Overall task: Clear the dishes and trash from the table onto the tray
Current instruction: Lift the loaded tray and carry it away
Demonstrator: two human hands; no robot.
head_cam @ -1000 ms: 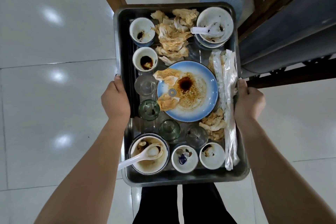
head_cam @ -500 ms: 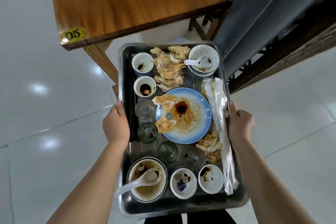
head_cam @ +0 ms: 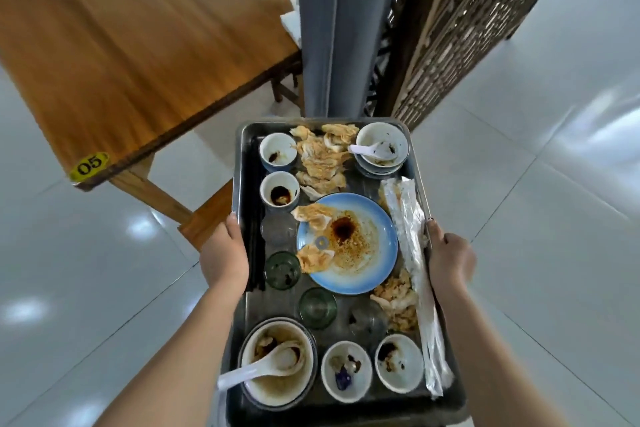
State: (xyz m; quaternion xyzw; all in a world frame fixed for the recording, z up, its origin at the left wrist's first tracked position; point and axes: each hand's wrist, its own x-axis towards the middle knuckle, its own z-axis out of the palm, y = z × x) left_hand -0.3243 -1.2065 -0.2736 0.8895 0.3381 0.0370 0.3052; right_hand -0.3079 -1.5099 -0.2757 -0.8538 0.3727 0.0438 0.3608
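Loaded tray [head_cam: 242,163], left hand [head_cam: 223,255] and right hand [head_cam: 450,258] gripping opposite rims

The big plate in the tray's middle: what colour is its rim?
Blue rim on the plate, seen in the head view.

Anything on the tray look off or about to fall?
The spoon in the near-left bowl sticks its handle out past the tray rim, so it might slip off. Nothing looks spilled or tipped.

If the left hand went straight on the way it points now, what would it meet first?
The left hand grips the tray by its rim, angled slightly inward. It would likely meet the dark chopsticks lying along that wall first, though heights are unclear.
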